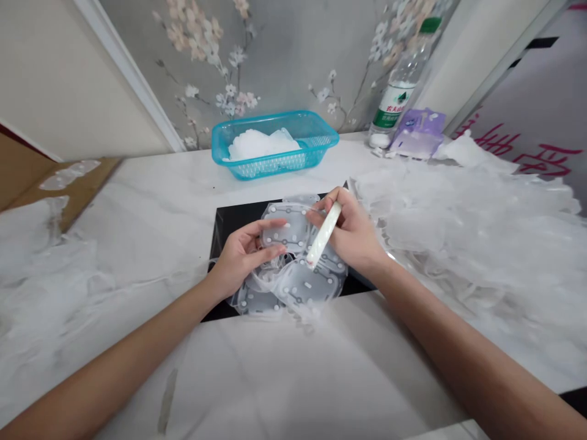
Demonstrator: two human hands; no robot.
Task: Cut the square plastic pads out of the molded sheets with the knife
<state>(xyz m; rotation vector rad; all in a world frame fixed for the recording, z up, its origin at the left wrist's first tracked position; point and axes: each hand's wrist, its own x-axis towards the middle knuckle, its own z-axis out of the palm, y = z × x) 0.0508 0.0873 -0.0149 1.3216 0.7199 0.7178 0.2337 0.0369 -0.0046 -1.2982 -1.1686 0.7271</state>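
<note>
In the head view, the left hand [250, 250] is closed on the left side of a translucent molded sheet [293, 229], with the forefinger lying across its face and the thumb at its lower edge. The right hand [346, 229] is clamped on a pale, flat stick-like tool [324, 235], which slants down and to the left out of the fist; its lower end is over the pieces below, and whether it touches them cannot be told. The right fingertips are at the right edge of the held sheet, which is over the middle of a black mat [229, 215]. More translucent sheets [309, 284] with small round bumps lie overlapping on the mat, some of them under the hands. The mat lies on a white marbled table [156, 189]. Beyond it, near the wall, is a turquoise plastic basket [247, 171] holding a white heap [261, 145]. To the right of the basket a clear water bottle [395, 104] with a green cap stands beside a purple packet [424, 125]. A large pile of translucent sheets [481, 226] spreads over the right side, and another translucent heap [50, 305], blurred, lies at left, near some brown cardboard [92, 189].
</note>
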